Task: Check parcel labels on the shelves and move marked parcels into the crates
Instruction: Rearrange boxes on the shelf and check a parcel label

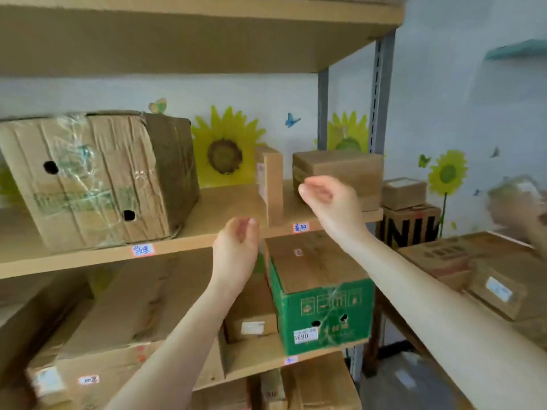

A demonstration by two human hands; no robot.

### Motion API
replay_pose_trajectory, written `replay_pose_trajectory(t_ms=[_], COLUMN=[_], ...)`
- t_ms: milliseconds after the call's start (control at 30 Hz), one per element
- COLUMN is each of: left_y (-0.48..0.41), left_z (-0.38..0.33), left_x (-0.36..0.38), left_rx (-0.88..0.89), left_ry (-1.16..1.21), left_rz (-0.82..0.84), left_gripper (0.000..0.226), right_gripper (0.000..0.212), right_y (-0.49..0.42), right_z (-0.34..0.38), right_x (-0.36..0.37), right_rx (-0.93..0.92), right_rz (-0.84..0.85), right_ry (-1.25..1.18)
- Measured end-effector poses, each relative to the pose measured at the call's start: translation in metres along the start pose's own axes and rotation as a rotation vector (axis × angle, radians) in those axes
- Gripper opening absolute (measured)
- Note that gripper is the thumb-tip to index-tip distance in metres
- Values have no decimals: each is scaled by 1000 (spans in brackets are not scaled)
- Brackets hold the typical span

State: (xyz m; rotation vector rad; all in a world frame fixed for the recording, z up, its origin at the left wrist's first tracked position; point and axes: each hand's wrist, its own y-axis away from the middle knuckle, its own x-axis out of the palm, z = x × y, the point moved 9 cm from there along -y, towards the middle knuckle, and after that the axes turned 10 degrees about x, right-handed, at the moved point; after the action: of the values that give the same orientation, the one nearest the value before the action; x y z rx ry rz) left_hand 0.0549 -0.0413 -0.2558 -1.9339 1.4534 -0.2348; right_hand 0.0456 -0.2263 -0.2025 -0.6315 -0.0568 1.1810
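Faces a shelf (88, 260) loaded with parcels. Holds the left hand (236, 241) up just in front of the middle board's edge, fingers (251, 225) loosely curled toward the palm and gripping nothing. Holds the right hand (328, 199) higher and to the right, before a small parcel (340, 167) at the right end of the middle board; fingers (313, 184) loosely bent, thumb apart from them, nothing between. Cannot tell whether that hand touches the small parcel or merely hangs in front of it.

Sees a thin parcel (271, 184) standing upright on its edge just left of the small parcel, between the two hands, with a white label on its left face, too blurred to read. Sees a big box (97, 179) at the left of the same board, crumpled, taped, with two round holes in its front. Finds two handwritten tags (143, 250) stuck on the board's front edge, one under the big box, one under the thin parcel.

Looks down onto a green box (322, 306) on the board below, under the right forearm, with a white label low on its front; brown parcels beside it to the left, some labelled. Notes a sunflower (225, 152) on the wall behind the middle board.

Beyond the shelf's right post, finds a black box (410, 229) with white letters, a little parcel (404, 192) on top, and more brown boxes (473, 255) nearer. Catches another hand (515, 205) at the far right, blurred, its hold unclear.
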Motion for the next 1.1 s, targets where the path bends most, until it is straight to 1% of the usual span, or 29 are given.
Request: replay_pose_trajectory(t_ms=[67, 100, 167, 233, 300, 367, 433, 500, 533, 567, 633, 733, 833, 900, 967, 1100], left_y=[-23, -31, -43, -50, -54, -55, -54, -49, -46, -42, -35, -20, 6, 27, 52, 115], left_z=[6, 9, 16, 23, 27, 29, 31, 32, 33, 32, 27, 25, 24, 24, 23, 9], left_x=[-6, -6, -5, -2, 4, 9, 11, 11, 12, 14, 16, 18, 22, 28, 40, 88], left_rx=[18, 24, 23, 8, -9, -20, -56, -122, -154, -172, -175, -187, -188, -187, -193, -222], left_ry=[6, 5, -6, -8, -9, -4, 27, 113, 190, 273, 380, 511, 635, 659, 654, 626], left_rz=[-5, -3, 13, 40, 83, 126, 151, 149, 149, 150, 151, 145, 158, 172, 196, 301], left_gripper=[30, 30, 31, 33, 33, 34, 40, 48, 51, 52, 42, 28, 28, 29, 24, 19], right_gripper=[41, 47, 58, 57, 45, 33, 22, 16, 16, 15, 14, 12, 6, 12, 20, 32], right_y=[-28, -42, -64, -76, -79, -72, -56, -38, -29, -21, -10, 3, 25, 45, 72, 142], right_z=[29, 39, 48, 45, 40, 32, 16, -1, -8, -14, -24, -34, -39, -46, -61, -108], right_x=[11, 21, 45, 62, 60, 42, 21, 12, 10, 8, 7, -3, -21, -38, -55, -111], right_rx=[-49, -62, -48, -20, -9, 14, 98, 186, 218, 245, 296, 335, 302, 250, 232, 293], right_rz=[-62, -56, 11, 58, -7, -137, -221, -227, -222, -213, -197, -189, -163, -175, -182, -279], right_ry=[29, 66, 188, 314, 337, 198, -90, -375, -462, -524, -580, -561, -459, -379, -343, -283])
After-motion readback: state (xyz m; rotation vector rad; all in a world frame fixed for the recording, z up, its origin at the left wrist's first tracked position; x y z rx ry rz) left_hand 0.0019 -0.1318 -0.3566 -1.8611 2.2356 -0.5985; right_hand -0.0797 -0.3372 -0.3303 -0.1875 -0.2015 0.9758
